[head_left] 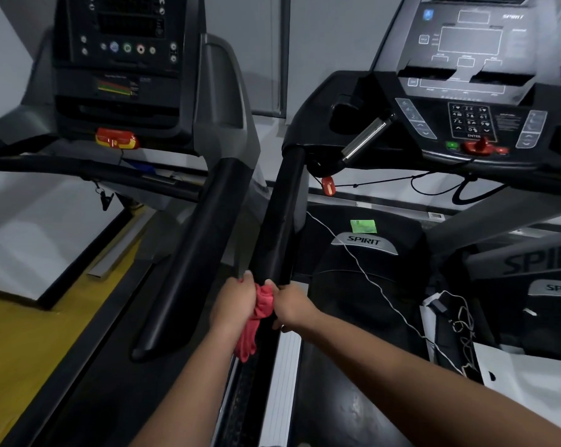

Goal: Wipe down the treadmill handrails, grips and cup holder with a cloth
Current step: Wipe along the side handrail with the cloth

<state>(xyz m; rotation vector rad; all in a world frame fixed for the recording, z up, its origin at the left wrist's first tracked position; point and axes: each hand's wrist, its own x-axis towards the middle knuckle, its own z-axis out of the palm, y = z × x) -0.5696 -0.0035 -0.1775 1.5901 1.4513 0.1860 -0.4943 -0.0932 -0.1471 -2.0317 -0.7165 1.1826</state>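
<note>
At lower centre of the frame, the left hand (235, 301) has its fingers curled round a bunched red cloth (263, 303), pressing it against the near end of the black handrail (282, 227) of the right-hand of 2 treadmills. A loose tail of the cloth hangs below the hand. The right hand (290, 306) grips the same handrail just beside the cloth, fingers wrapped round it. The console (466, 124) sits at upper right, and a white cable (369, 279) trails across the belt.
</note>
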